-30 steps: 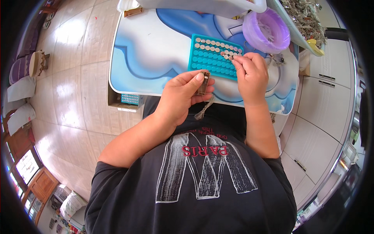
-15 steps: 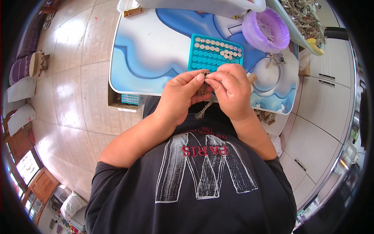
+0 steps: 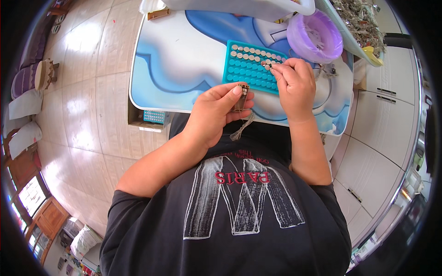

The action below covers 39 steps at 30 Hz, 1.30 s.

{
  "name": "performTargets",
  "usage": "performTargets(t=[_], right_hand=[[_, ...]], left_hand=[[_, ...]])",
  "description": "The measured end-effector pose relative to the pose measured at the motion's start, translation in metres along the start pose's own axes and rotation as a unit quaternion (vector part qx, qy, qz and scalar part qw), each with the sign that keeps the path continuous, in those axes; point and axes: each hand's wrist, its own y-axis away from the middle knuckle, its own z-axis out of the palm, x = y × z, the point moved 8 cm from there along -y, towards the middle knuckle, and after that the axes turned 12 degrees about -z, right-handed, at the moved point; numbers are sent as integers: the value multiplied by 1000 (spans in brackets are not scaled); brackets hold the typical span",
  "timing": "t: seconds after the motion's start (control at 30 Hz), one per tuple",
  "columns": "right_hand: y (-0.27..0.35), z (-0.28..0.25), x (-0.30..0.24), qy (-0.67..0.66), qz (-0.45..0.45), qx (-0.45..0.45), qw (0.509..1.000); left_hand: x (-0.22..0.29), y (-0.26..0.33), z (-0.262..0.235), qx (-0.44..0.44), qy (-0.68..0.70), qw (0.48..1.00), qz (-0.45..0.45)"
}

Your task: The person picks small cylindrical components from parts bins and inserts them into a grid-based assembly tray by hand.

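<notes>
My left hand (image 3: 214, 103) grips a small brownish, boxy holder (image 3: 241, 97) between thumb and fingers. Pale rectangular bits show near its upper end, and a bundle of thin grey strands (image 3: 242, 129) hangs below it. To the right, my right hand (image 3: 297, 85) reaches over a teal tray (image 3: 227, 76) of round recesses. Its thumb and forefinger are pinched together at the loose silvery button cells (image 3: 268, 67); whether one is between the fingertips I cannot make out. Rows of button cells (image 3: 245, 49) fill the tray's far recesses.
The tray rests on a blue-and-white patterned table (image 3: 175, 55). Beyond it stand a purple basin (image 3: 332, 34) holding pale strips, a white bin (image 3: 271, 8) and a crate with a heap of tangled grey parts (image 3: 357, 20). A box with another teal tray (image 3: 154, 117) sits below the table's left edge.
My right hand has left the holder and moved up and right to the button cells on the tray. My left hand stays in place with the holder.
</notes>
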Motion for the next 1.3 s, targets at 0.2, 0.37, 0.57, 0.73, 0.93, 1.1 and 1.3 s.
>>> performTargets(t=[0.2,0.37,0.57,0.73,0.93,1.1,1.3], right_hand=[[-3,-9,-29,-112,5,46,993],[-4,-3,-53,-149,-32,19,988],[-4,0,-58,-151,-34,11,988],[0,6,-60,-163,-16,7,987],[8,1,-62,-149,-47,-17,988],[30,-38,-19,-25,44,-16,999],[57,-35,9,-7,97,-98,990]], left_hand=[[-2,-1,-2,-4,-13,1000,0],[-1,0,1,-16,-4,1000,2],[-1,0,0,-8,-11,1000,3],[-3,-1,0,-8,-8,1000,19],[-1,-1,1,-15,-10,1000,25],[-3,0,-3,7,-23,1000,9],[-1,2,1,13,-32,999,5]])
